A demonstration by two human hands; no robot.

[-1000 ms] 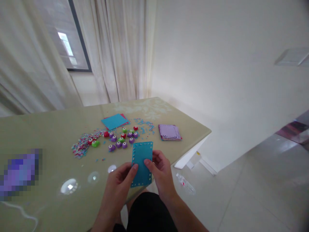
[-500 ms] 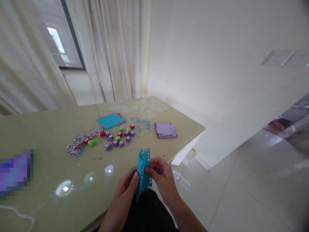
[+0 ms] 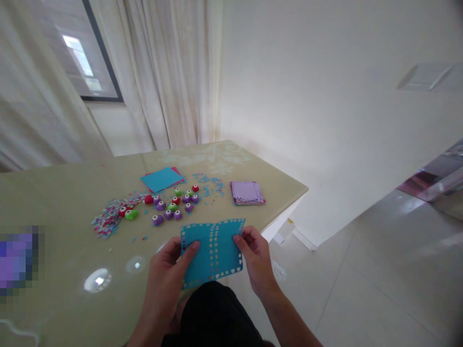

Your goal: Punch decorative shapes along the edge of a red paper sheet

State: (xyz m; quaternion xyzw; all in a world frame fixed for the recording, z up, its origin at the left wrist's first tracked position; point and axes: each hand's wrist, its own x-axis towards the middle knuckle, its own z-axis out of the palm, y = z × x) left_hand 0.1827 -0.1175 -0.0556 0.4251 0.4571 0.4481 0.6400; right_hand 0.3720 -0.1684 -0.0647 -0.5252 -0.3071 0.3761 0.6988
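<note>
A blue sheet of paper (image 3: 226, 248) is spread open between my hands above the table's front edge. Small punched holes run along its borders and in two rows down its middle. My left hand (image 3: 170, 265) pinches its left side, thumb on top. My right hand (image 3: 256, 255) grips the right edge between thumb and fingers. Beyond the sheet sit several small paper punches (image 3: 171, 207) in purple, red and green. A stack of purple paper with punched edges (image 3: 248, 192) lies to their right.
Paper confetti (image 3: 108, 217) is heaped at the left, with blue bits (image 3: 213, 183) scattered farther back. Blue and red sheets (image 3: 162, 179) lie behind the punches. A white wall (image 3: 307, 96) rises along the right; a clear plastic bottle (image 3: 278, 271) is on the floor.
The blue paper was folded upright between my hands; now it is opened out flat and faces me. My hands have moved apart, left hand leftward, right hand slightly rightward.
</note>
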